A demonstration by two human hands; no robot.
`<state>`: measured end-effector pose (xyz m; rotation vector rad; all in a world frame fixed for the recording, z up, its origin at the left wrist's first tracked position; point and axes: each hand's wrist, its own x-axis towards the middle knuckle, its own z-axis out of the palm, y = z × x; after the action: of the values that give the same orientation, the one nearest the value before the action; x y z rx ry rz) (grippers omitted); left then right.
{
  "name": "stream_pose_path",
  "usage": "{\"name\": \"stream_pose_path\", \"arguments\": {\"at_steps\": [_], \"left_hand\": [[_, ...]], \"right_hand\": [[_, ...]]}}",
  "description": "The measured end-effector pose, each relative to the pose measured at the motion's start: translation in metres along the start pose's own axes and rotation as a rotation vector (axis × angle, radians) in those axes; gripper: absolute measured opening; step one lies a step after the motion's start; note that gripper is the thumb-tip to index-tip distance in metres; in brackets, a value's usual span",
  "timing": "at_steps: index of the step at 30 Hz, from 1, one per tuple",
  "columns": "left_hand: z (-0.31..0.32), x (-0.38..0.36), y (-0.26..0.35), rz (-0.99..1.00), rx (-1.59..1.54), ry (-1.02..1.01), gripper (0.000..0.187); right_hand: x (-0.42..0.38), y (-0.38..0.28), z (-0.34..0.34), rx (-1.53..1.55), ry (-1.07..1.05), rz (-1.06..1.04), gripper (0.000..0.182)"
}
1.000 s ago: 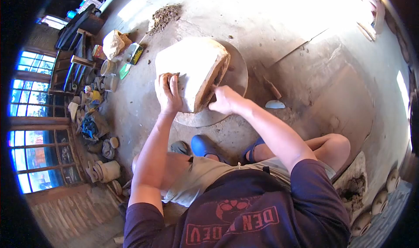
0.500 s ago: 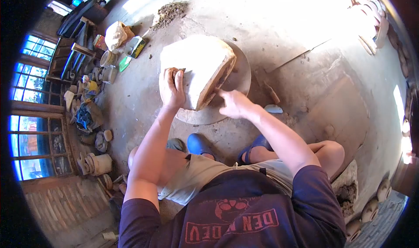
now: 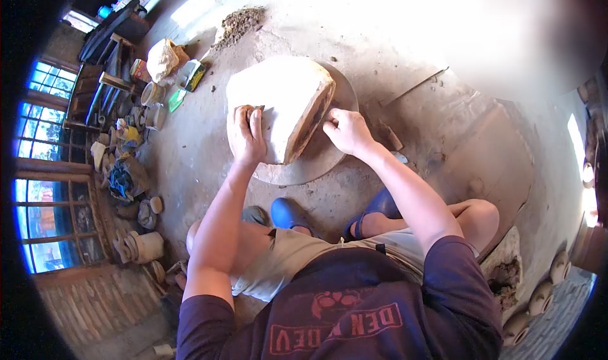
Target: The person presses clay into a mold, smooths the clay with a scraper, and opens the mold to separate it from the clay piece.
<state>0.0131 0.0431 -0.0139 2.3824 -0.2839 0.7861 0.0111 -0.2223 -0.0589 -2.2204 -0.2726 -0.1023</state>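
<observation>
A large, pale, blocky form [image 3: 269, 94], like a plaster mould, rests tilted on a round grey disc [image 3: 347, 90]. Brown clay [image 3: 313, 122] lines its right-hand edge. My left hand [image 3: 246, 135] lies against the form's left side, fingers curled round a small brown lump [image 3: 259, 108] that looks like clay. Beside the clay-lined edge is my right hand [image 3: 348, 130], its fingers folded in and the tips close to the rim. I cannot tell what, if anything, is between those fingers.
A thin rod [image 3: 415, 87] and a brown stick-like piece [image 3: 387, 135] lie on the floor to the right. Crumbled clay [image 3: 240, 24] is heaped beyond the form. Pots, bags and tools [image 3: 130, 163] crowd the left wall. My blue clogs [image 3: 288, 213] are just below the disc.
My right hand has gone from a pointing finger at the clay edge to folded fingers, slightly higher along it. My left hand stays on the form. The view has shifted slightly.
</observation>
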Motion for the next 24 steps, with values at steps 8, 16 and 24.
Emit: {"name": "stream_pose_path", "arguments": {"at_steps": [8,16,24], "left_hand": [[0.0,0.0,0.005,0.008,0.024,0.011,0.021],[0.005,-0.004,0.001,-0.022,0.026,0.029,0.021],[0.004,0.002,-0.004,-0.048,-0.023,-0.009,0.023]], "right_hand": [[0.011,-0.012,0.023,0.847,-0.004,0.434,0.03],[-0.022,-0.016,0.06,0.661,-0.028,0.183,0.033],[-0.028,-0.016,0.059,0.515,0.016,-0.145,0.029]]}}
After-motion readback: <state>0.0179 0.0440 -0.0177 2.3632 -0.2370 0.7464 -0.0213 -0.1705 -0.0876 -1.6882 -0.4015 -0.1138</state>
